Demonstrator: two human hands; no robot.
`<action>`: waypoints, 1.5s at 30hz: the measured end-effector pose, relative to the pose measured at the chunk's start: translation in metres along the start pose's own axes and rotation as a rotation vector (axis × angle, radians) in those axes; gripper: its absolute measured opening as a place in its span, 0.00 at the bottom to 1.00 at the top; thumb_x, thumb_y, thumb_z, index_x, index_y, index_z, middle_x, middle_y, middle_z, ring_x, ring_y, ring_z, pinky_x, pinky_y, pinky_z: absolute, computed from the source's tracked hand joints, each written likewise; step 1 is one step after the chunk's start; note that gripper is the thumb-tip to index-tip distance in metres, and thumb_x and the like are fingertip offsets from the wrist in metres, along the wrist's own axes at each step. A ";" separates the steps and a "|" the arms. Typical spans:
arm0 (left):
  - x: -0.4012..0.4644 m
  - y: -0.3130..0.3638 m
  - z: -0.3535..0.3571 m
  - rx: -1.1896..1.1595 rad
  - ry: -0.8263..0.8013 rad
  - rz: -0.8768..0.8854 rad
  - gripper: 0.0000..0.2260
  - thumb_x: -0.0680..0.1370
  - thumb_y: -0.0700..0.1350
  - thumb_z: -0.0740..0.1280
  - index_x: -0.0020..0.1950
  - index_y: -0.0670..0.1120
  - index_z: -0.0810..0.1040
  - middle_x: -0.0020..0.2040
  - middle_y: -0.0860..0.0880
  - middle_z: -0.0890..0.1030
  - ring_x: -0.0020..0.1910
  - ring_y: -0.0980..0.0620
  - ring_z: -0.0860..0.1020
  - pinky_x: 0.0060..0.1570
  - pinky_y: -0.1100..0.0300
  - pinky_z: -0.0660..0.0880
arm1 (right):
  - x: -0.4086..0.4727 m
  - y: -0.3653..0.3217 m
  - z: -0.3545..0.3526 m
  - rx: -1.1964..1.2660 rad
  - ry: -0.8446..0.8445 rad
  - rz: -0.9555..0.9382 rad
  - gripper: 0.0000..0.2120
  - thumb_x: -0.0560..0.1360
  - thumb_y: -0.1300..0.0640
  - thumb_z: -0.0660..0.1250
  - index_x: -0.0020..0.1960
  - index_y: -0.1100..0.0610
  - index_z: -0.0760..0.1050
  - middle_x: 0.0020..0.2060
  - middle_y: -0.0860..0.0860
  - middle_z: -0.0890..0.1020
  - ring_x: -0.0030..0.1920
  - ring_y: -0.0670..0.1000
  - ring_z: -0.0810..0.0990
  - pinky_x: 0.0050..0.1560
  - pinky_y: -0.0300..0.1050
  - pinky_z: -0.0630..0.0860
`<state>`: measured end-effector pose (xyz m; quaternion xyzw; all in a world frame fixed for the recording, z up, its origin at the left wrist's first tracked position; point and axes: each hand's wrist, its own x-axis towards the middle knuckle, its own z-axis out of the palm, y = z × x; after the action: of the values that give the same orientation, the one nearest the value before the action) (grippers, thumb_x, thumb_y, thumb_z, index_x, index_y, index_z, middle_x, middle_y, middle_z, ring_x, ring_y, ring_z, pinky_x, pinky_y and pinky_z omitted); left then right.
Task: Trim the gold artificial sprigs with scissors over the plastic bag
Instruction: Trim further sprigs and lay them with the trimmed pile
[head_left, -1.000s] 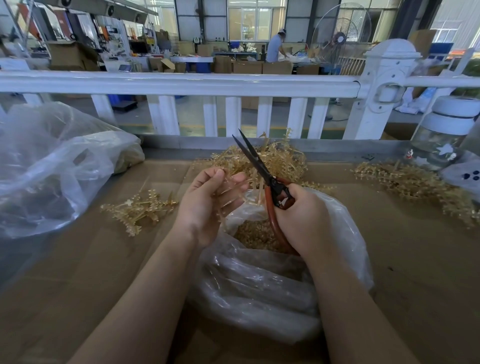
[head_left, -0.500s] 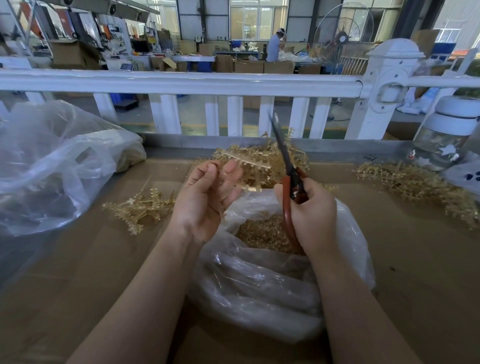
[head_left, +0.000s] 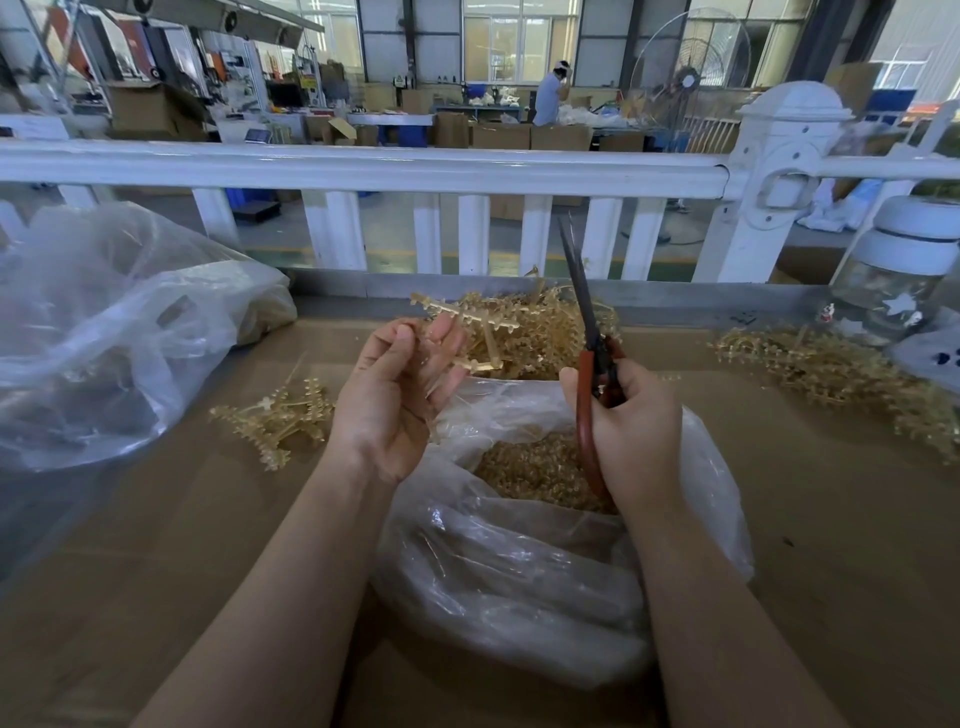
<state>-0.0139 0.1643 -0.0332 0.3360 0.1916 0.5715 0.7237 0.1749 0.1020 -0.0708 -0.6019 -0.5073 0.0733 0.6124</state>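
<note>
Left hand (head_left: 397, 400), palm up, fingers curled, holds a gold sprig (head_left: 470, 330); long axis runs rightward from fingertips. Plastic bag (head_left: 519, 561) lies below and between both hands. Right hand (head_left: 631, 431) grips scissors (head_left: 587, 332), blades together, tips pointing up and away.

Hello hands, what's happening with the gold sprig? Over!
Left hand holds gold sprig. Right hand grips scissors, blades shut, pointing up. Plastic bag below. Nothing in the way.
</note>
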 end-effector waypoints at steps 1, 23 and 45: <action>0.000 0.001 0.000 0.001 0.004 0.004 0.10 0.85 0.42 0.56 0.47 0.48 0.72 0.51 0.48 0.86 0.52 0.51 0.85 0.43 0.58 0.83 | 0.000 0.000 0.000 -0.004 -0.002 -0.003 0.09 0.76 0.45 0.72 0.39 0.43 0.77 0.31 0.35 0.80 0.34 0.37 0.79 0.34 0.27 0.69; 0.009 0.032 -0.082 1.449 0.923 0.346 0.10 0.83 0.44 0.59 0.59 0.42 0.75 0.55 0.38 0.81 0.58 0.36 0.75 0.59 0.47 0.67 | -0.001 0.003 0.000 -0.281 -0.157 0.038 0.16 0.76 0.38 0.67 0.38 0.48 0.77 0.31 0.42 0.81 0.33 0.42 0.80 0.34 0.44 0.77; 0.040 -0.024 0.004 1.632 -0.112 0.267 0.15 0.83 0.45 0.61 0.70 0.50 0.73 0.67 0.50 0.77 0.64 0.50 0.75 0.58 0.60 0.68 | -0.002 -0.007 0.003 -0.385 -0.156 0.033 0.16 0.75 0.34 0.61 0.40 0.46 0.75 0.30 0.41 0.77 0.34 0.39 0.75 0.33 0.33 0.65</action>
<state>0.0168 0.1989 -0.0429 0.8035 0.4684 0.3164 0.1868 0.1679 0.1010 -0.0669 -0.7086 -0.5479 0.0316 0.4435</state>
